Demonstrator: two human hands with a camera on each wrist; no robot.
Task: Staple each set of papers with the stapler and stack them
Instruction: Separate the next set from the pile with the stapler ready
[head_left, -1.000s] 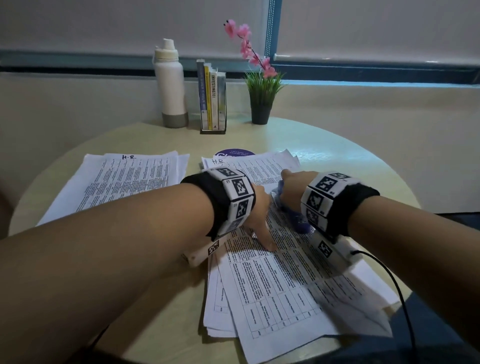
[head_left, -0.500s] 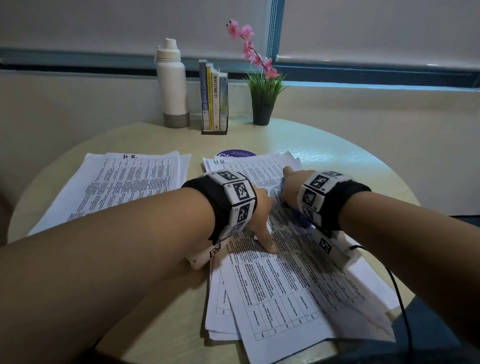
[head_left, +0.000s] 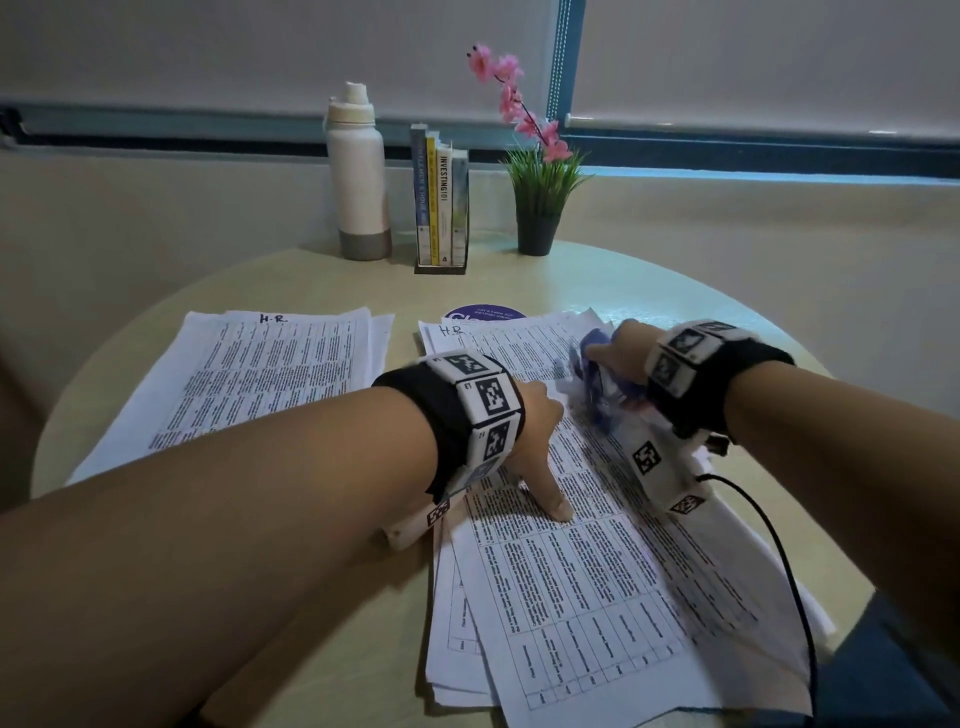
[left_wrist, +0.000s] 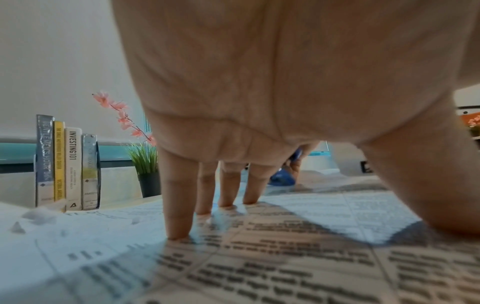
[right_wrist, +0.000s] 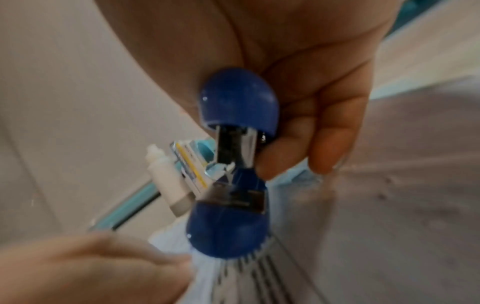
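On the counter (head_left: 597, 280), the left hand (head_left: 537, 436) presses straight fingertips (left_wrist: 179, 228) onto the near paper set (head_left: 582, 582). The right hand (head_left: 621, 353) grips the blue stapler (right_wrist: 233, 164), its mouth open, at that set's far corner. Another stack (head_left: 260, 374) lies left.

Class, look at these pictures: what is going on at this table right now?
A person is stapling papers at a round table. The left hand presses straight fingers on the top set of a loose pile. The right hand grips a blue stapler at that set's far corner. Another pile lies to the left.
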